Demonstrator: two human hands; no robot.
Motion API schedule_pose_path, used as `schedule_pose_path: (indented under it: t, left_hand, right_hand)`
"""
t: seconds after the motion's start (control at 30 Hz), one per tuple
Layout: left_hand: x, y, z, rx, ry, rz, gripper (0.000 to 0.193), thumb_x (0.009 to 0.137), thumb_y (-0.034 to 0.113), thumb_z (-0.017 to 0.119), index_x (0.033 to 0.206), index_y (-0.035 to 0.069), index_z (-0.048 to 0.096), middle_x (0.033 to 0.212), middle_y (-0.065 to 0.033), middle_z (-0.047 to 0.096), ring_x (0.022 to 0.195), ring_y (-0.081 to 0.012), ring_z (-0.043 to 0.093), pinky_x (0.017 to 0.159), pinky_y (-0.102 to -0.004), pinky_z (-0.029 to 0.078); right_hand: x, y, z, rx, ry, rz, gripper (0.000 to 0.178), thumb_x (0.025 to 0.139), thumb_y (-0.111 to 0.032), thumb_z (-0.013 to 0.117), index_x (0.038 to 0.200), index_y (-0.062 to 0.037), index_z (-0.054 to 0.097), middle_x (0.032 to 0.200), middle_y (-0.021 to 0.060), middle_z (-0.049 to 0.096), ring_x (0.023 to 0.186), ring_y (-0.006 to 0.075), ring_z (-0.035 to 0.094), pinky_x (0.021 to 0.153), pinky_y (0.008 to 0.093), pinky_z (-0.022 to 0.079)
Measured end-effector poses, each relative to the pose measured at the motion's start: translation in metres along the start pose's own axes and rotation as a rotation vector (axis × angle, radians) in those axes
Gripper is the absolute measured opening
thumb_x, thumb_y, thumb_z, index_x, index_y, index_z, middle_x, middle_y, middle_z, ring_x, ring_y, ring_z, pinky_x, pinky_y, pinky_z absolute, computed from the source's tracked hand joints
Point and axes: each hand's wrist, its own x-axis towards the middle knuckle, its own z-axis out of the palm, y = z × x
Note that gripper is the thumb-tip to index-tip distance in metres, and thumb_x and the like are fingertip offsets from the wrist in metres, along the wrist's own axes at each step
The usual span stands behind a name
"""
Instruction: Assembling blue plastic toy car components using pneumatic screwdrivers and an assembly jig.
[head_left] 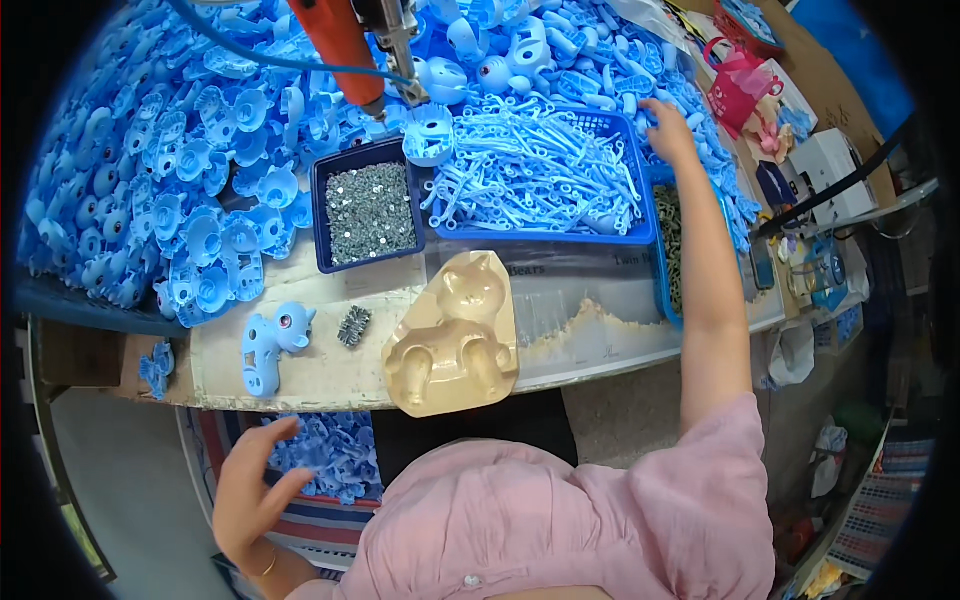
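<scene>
My left hand (pixel 250 490) hovers in front of the table's near edge, fingers spread and holding nothing. Past the right end of the blue basket, my right hand (pixel 670 132) reaches into small blue tubular plastic parts (pixel 600 102). Its thumb and fingers are apart, with nothing seen between them. A tan moulded fixture (pixel 450 350) with an animal-shaped hollow lies at the table's front edge, nothing in it. To its left are a little clump of screws (pixel 354 326) and a light blue toy animal shell (pixel 268 348) with one eye.
A dark tray of screws (pixel 318 215) sits beside the blue basket (pixel 540 236) of thin blue plastic links. An orange power screwdriver (pixel 345 60) hangs above. Blue shells (pixel 200 230) heap at left; another narrow tray (pixel 662 285) lies under my right forearm.
</scene>
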Motion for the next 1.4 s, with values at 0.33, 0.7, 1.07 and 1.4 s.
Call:
schedule_pose_path:
  t: [0.33,0.7,1.07,1.4]
  left_hand:
    - [0.076,0.035,0.053,-0.032,-0.204,0.393,0.035,0.087,0.019,0.074,0.117,0.004,0.066,0.111,-0.014,0.069,0.102,-0.034,0.063,0.089,-0.0407,0.049]
    - [0.122,0.102,0.133,-0.181,-0.054,0.805,0.045,0.093,0.024,0.067,0.135,0.009,0.055,0.11,-0.0147,0.067,0.104,-0.035,0.063,0.083,-0.0425,0.051]
    - [0.141,0.094,0.156,-0.31,0.067,0.561,0.038,0.087,0.012,0.073,0.124,0.01,0.065,0.076,-0.0074,0.063,0.058,-0.0151,0.057,0.055,-0.0299,0.044]
    - [0.123,0.069,0.137,-0.436,0.028,0.384,0.032,0.086,0.008,0.074,0.118,0.006,0.069,0.083,-0.006,0.066,0.057,-0.0111,0.052,0.054,-0.0257,0.042]
  right_hand:
    - [0.011,0.015,0.002,0.015,-0.091,-0.078,0.039,0.077,0.0,0.067,0.116,-0.0048,0.07,0.127,0.0133,0.063,0.106,0.0286,0.067,0.089,0.0353,0.054]
    - [-0.126,-0.108,-0.142,0.895,-0.628,0.181,0.024,0.09,-0.015,0.074,0.107,0.0023,0.07,0.09,0.0086,0.072,0.077,0.0142,0.069,0.07,0.0271,0.056]
    - [-0.095,-0.115,-0.092,0.958,-0.61,0.108,0.024,0.094,-0.02,0.067,0.107,0.0002,0.069,0.086,0.0054,0.07,0.073,0.0121,0.067,0.067,0.0271,0.055]
    - [0.001,0.063,0.02,-0.097,0.034,0.108,0.041,0.084,-0.022,0.07,0.122,-0.0065,0.066,0.12,0.0203,0.068,0.113,0.0338,0.064,0.093,0.0423,0.052]
